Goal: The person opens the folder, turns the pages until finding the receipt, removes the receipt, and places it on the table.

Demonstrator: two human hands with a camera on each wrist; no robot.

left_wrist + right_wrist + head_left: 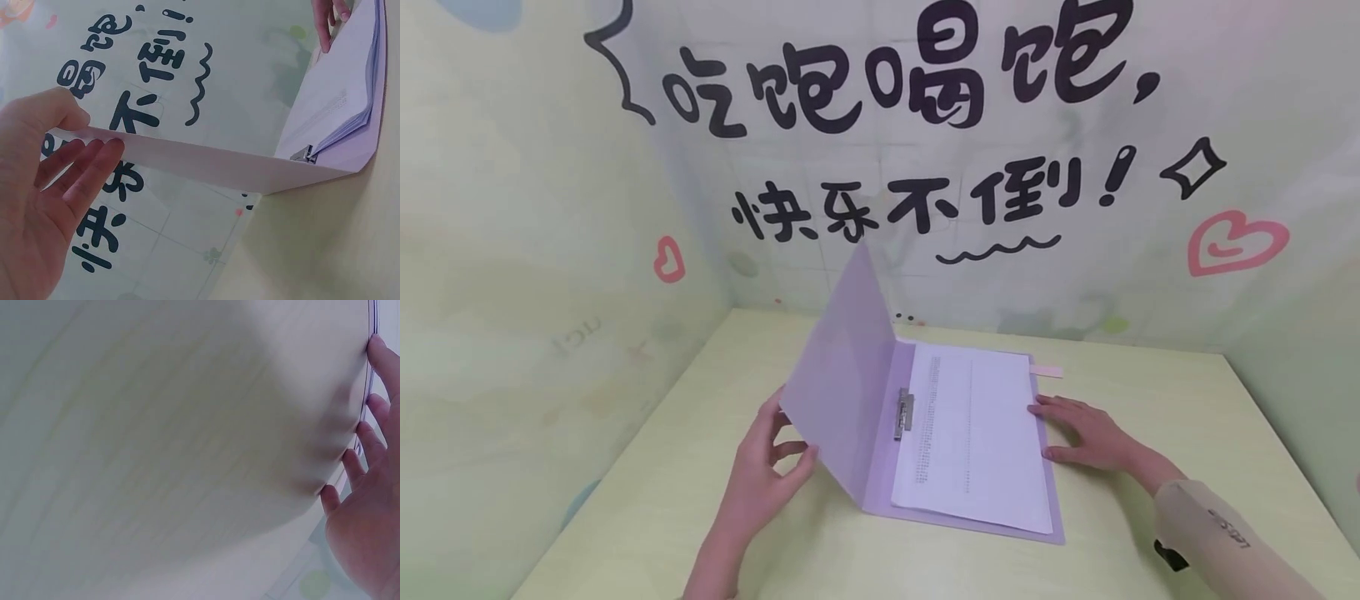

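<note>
A purple clip folder (880,467) lies on the table, its front cover (842,375) raised at a steep angle. My left hand (767,467) holds that cover by its outer edge, and in the left wrist view the thumb and fingers (94,169) pinch it from both sides. Inside lies a stack of printed white paper (992,433) beside a metal clip (904,414) near the spine. At the folder's far right edge rests my right hand (1090,433), fingertips touching the edge of the folder and paper. A pink tab (1047,372) sticks out at the upper right.
The pale wooden table (1157,533) is bounded by a printed backdrop (1000,283) behind and on both sides. Black lettering and pink hearts decorate the backdrop. A dark item (1171,557) shows beneath the right sleeve (1225,533).
</note>
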